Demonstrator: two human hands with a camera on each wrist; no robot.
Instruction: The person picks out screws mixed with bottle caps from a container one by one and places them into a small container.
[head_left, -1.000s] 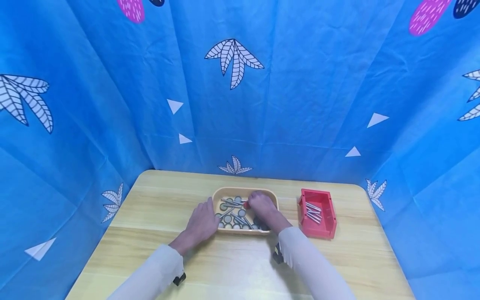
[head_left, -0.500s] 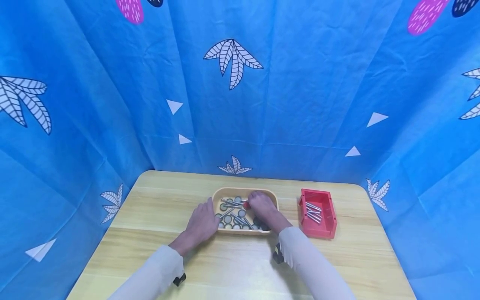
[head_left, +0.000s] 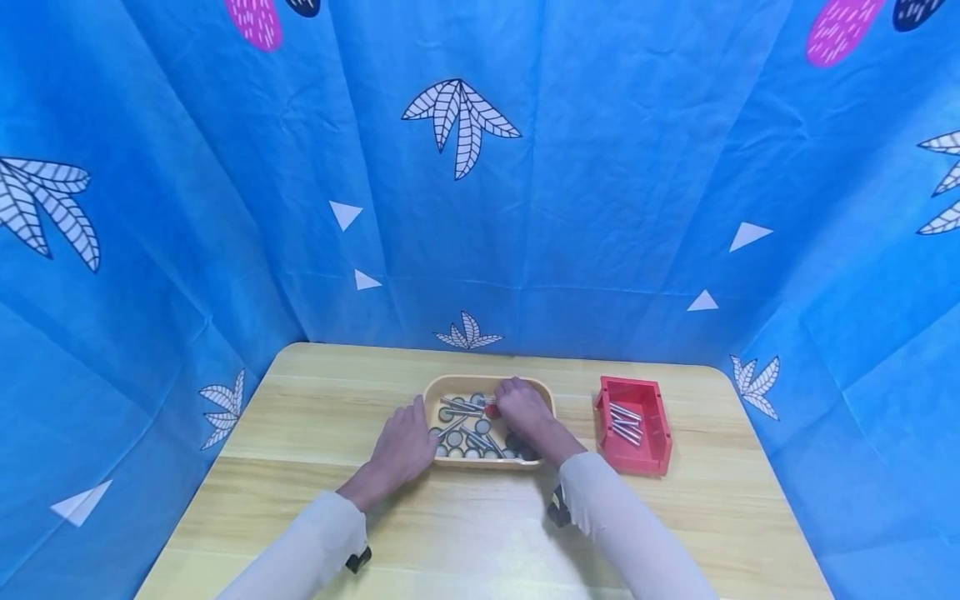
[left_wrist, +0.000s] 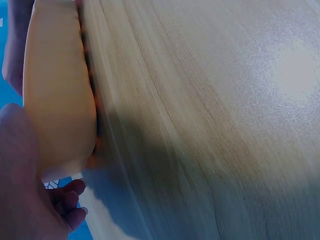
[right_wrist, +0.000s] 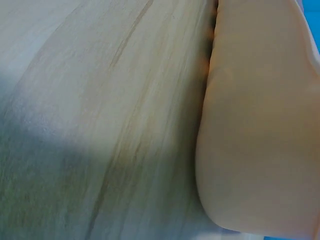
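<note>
A shallow cream plastic tray stands on the table, holding several silvery round discs and slim metal bolts. My left hand grips the tray's left end; in the left wrist view its thumb lies along the tray wall and its fingers bend round the end. My right hand reaches down into the tray's right half, fingers bent and fingertips hidden. Beside them shows a small red round thing. I cannot tell whether the right hand holds anything. Only tray and table show in the right wrist view.
To the right of the tray sits a red plastic bin with several metal bolts inside. Blue patterned curtain encloses the back and sides of the wooden table.
The head view has shifted very slightly. Both hands stay nearly in place; the right hand's fingers move a little inside the tray, by the red thing.
</note>
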